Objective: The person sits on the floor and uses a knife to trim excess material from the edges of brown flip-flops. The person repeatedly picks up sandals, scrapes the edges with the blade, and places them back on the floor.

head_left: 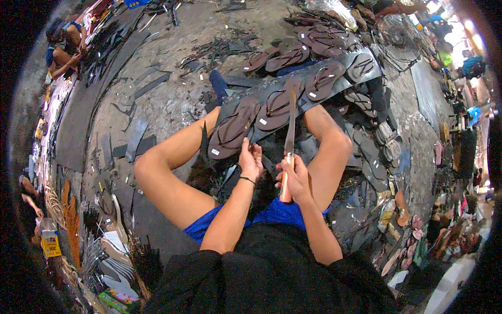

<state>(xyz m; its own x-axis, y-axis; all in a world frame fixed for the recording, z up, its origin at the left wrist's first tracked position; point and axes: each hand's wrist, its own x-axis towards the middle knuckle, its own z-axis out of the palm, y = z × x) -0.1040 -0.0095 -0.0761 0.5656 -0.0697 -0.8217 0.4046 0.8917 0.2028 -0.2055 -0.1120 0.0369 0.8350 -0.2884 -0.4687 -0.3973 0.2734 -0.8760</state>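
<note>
My right hand (295, 175) is closed around the wooden handle of a long knife (291, 123); its blade points away from me, over the sandals. Across my lap and legs lies a long dark rubber sheet (243, 93) with a row of brown flip-flops on it. The leftmost flip-flop (235, 125) has a small white sticker near its end. Beside that end is my left hand (252, 163), palm partly up, fingers apart and slightly bent, with a fingertip by the sheet's near edge. A second flip-flop (277, 109) lies under the line of the blade.
More flip-flops (327, 41) are heaped beyond the sheet, with others (374, 162) to the right. Rubber scraps (151, 85) litter the floor. A round wire fan guard (396, 35) lies at far right. Another person (65, 47) sits at far left.
</note>
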